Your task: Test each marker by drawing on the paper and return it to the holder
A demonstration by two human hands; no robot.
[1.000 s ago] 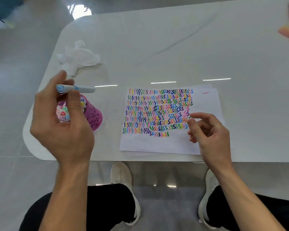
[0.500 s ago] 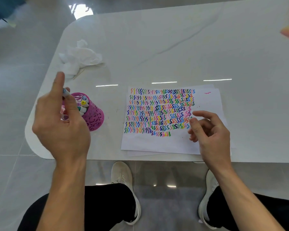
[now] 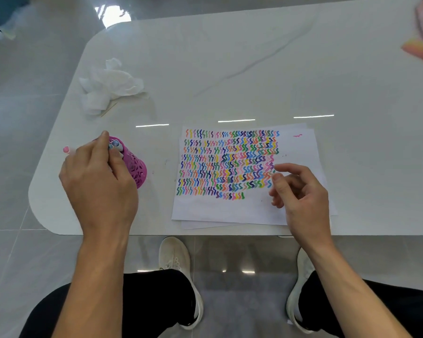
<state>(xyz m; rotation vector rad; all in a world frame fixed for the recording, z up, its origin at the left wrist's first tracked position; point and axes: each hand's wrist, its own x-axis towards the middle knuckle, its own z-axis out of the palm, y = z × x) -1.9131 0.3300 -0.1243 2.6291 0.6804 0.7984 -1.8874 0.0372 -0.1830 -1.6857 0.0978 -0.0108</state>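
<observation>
Magenta plastic shows past the knuckles of the left hand [image 3: 100, 184]: a magenta perforated plastic marker holder [image 3: 137, 169] stands near the left end of the white marble-patterned table [image 3: 254, 69], with capped markers clustered at its mouth. The left hand lies over the holder with its fingers curled. Its index finger and thumb pinch a white marker with a pale blue cap [image 3: 114, 143] right at the holder's opening, among the other caps.

Beyond the far left edge of that hand a pink-capped marker [image 3: 66, 149] pokes out. The hand covers its lower part, so I cannot tell whether it stands in the holder or is held.

To the right of the holder, apart from it, lies a white sheet of paper [image 3: 230, 211] on top of other sheets. Rows of short coloured squiggles fill most of its upper area, and one small pink mark sits alone near its top right corner.

The right hand [image 3: 303, 198] is over the lower right part of the paper, fingers loosely bent, thumb and index finger apart, holding nothing. Whether it touches the sheet is unclear.

A crumpled white tissue [image 3: 108, 86] lies farther back on the table, behind the holder. Below the table edge are black trousers [image 3: 156, 301] and white sneakers [image 3: 174, 257] on a grey tiled floor.
</observation>
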